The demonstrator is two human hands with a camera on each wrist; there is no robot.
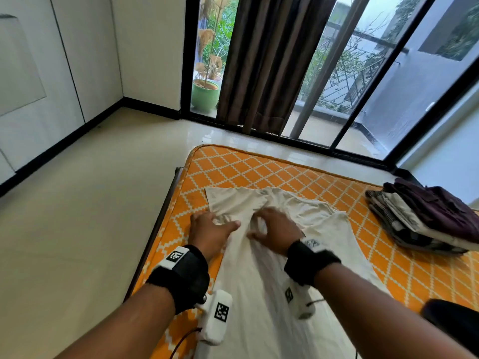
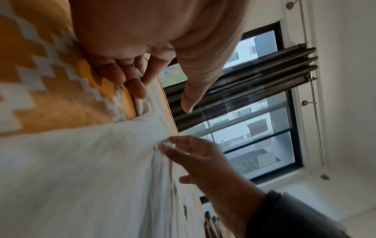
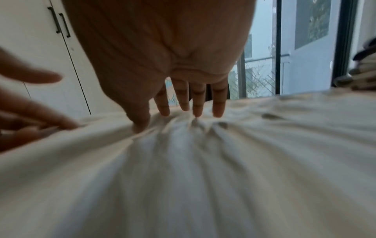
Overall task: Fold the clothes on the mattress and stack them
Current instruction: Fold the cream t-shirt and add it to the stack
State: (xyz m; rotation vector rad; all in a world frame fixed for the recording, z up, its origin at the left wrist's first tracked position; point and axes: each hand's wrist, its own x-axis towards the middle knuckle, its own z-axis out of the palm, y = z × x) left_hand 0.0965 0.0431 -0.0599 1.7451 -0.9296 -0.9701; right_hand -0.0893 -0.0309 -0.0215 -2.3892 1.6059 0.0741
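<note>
Shirt: one cream shirt lies spread on the orange diamond-patterned mattress, filling the lower middle of the head view.
Long axis: the shirt runs from the bottom edge of the frame up toward the middle, away from the person, with one sleeve reaching to the upper left and the other shoulder sloping off to the right.
Hands: two, both at the far end of the shirt near the collar, side by side in the centre of the frame.
Left hand: it lies on the left edge of the shirt with fingers only lightly bent. In the left wrist view its fingertips touch a seam where cloth meets mattress, thumb held clear. I cannot tell if any cloth is pinched.
Right hand: spread, fingers pointing down. In the right wrist view its fingertips press into the cloth, and creases fan out from them.
Which hand is nearer: both reach equally far; the left sits by the loose sleeve, so a fold of that sleeve inward likely falls to it.
Stack: one pile of folded clothes sits at the right edge of the frame, well apart from the hands, dark maroon on top, pale layers beneath.
Progress: this shirt is flat and not yet folded.
</note>
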